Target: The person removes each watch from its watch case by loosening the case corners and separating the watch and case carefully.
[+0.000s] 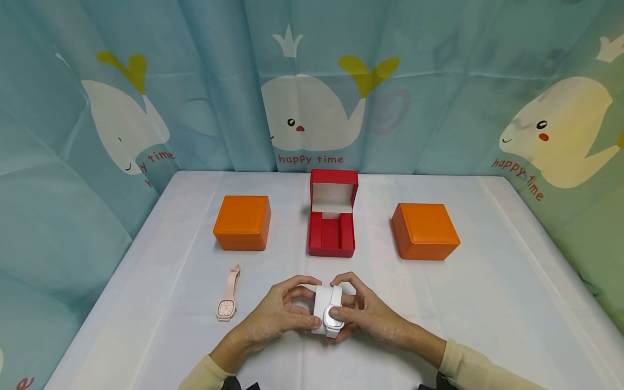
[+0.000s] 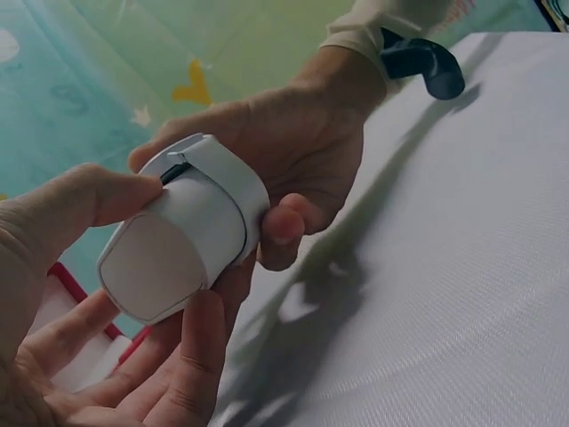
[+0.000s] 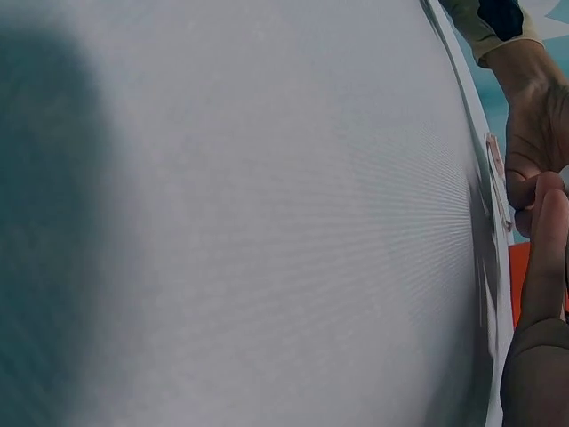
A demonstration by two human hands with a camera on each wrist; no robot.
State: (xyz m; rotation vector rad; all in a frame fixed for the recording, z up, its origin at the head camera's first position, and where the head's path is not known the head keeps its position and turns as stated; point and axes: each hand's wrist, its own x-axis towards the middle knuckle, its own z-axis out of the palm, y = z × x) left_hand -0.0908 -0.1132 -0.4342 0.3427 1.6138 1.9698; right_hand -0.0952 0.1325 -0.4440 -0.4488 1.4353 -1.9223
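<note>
Both hands hold a white watch cushion (image 1: pixel 319 303) with a white wristwatch (image 1: pixel 332 323) strapped round it, low over the table's near middle. My left hand (image 1: pixel 285 309) grips the cushion's left end between thumb and fingers. On the other side, my right hand (image 1: pixel 368 314) holds the watch, thumb on its face and fingers curled behind. The left wrist view shows the cushion's flat end (image 2: pixel 156 267) and the strap (image 2: pixel 236 187) wrapped about its body. In the right wrist view the cushion is mostly hidden at the right edge, by the fingers (image 3: pixel 548 240).
An open red watch box (image 1: pixel 331 252) stands beyond the hands, its inside bare. Closed orange boxes flank it, one on the left (image 1: pixel 241 222) and one on the right (image 1: pixel 428 230). A pink wristwatch (image 1: pixel 226 307) lies on the white-covered table (image 1: pixel 487 303), left of my left hand.
</note>
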